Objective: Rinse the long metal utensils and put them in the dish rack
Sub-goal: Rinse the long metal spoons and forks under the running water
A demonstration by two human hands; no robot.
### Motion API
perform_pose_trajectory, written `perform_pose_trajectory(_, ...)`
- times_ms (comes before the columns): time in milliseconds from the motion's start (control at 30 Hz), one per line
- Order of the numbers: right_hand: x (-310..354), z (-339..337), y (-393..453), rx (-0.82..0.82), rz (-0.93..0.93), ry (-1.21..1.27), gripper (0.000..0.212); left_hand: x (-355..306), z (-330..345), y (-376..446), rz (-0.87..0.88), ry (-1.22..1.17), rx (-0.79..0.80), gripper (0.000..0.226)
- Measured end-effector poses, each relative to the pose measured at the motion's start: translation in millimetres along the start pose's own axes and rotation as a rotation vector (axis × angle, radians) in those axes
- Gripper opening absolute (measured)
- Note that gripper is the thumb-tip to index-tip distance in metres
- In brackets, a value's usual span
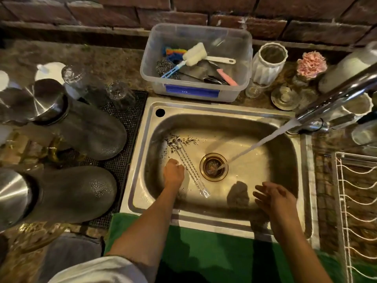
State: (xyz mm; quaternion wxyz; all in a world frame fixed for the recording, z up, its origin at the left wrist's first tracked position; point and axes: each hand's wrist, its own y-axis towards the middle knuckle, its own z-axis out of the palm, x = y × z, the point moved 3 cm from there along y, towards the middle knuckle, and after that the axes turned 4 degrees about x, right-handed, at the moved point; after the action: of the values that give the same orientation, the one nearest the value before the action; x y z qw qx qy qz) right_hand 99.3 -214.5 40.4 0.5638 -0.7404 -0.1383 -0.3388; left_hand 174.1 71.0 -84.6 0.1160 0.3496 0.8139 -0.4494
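Long twisted metal utensils (190, 168) lie together on the floor of the steel sink (222, 112), running from upper left to lower right just left of the drain (213, 166). My left hand (173, 173) is down in the basin with its fingers curled at the utensils' middle; whether it grips them is unclear. My right hand (273, 198) hovers over the sink's near right part, fingers apart and holding nothing. Water pours from the tap (334, 101) at the right into the drain. The white wire dish rack (356, 203) stands at the right edge.
A clear tub (245, 64) of brushes and scourers sits behind the sink. Steel shakers (49, 103) and upturned glasses (120, 93) rest on a black mat at the left. A white vase (268, 62), a pink flower and small glasses stand at the back right. A green cloth (204, 256) covers the near edge.
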Motion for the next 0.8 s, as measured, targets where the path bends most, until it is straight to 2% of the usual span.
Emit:
perform_pose_trajectory(133, -12, -3, 4, -0.005, 0.020, -0.038, 0.022, 1, 11, 19, -0.049, -0.097, -0.023, 0.012)
perform_pose_trajectory(233, -13, -2, 9, 0.002, 0.029, -0.043, 0.024, -2, 13, 27, -0.082, -0.141, -0.085, 0.014)
perform_pose_trajectory(467, -14, 16, 18, 0.052, 0.070, -0.049, 0.024, -8, 14, 33, -0.122, -0.067, -0.134, 0.014)
perform_pose_trajectory(533, -15, 23, 18, 0.081, 0.071, -0.058, 0.023, -6, 12, 32, -0.116, -0.086, -0.126, 0.005)
perform_pose_trajectory(633, -17, 34, 14, 0.150, 0.072, -0.057, 0.022, -3, 9, 28, -0.129, -0.177, -0.128, 0.012)
perform_pose_trajectory(733, -17, 43, 6, 0.220, 0.067, -0.073, 0.023, -2, 3, 16, -0.149, -0.267, -0.141, 0.006)
perform_pose_trajectory(800, -15, 48, -2, 0.285, 0.064, -0.071, 0.026, -5, -4, 2, -0.126, -0.301, -0.185, 0.010)
